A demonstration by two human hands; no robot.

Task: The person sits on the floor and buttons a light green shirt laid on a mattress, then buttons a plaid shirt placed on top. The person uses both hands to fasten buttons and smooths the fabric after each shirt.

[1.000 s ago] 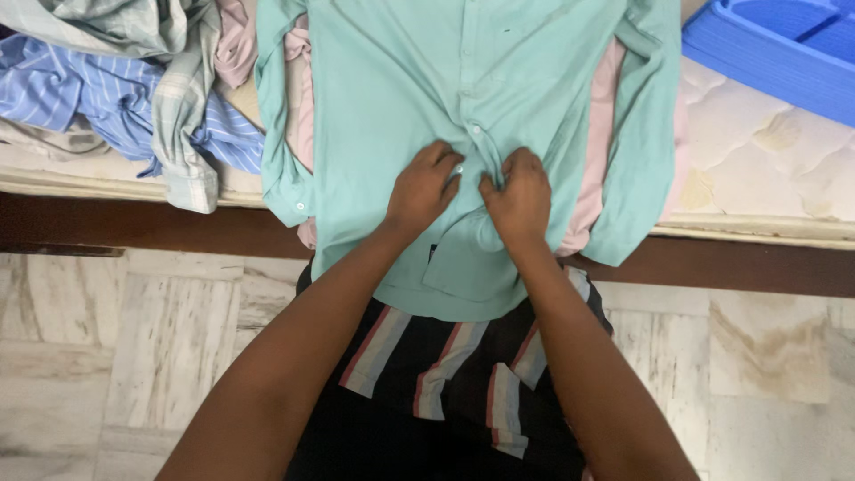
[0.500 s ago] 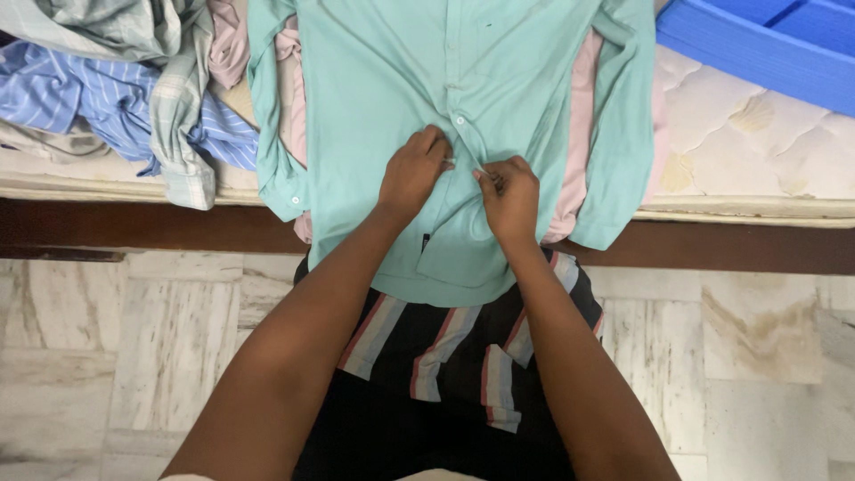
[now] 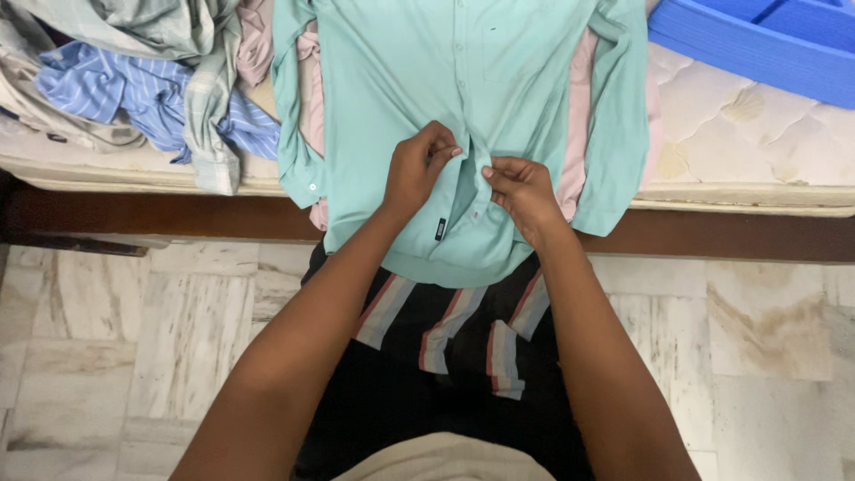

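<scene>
Mattress [image 3: 757,134] | mint shirt [image 3: 499,89] front edges pinched between both hands [image 3: 472,174]

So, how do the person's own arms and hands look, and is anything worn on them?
Both arms are bare from elbow to wrist, with no sleeve in view. The left hand and right hand wear no gloves, and no rings, watch or bracelets show on the fingers or wrists.

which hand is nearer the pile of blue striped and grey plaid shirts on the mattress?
Left. The left hand pinches the mint green button-up shirt at its placket, on the pile's side. The right hand grips the opposite placket edge, farther from the pile.
</scene>
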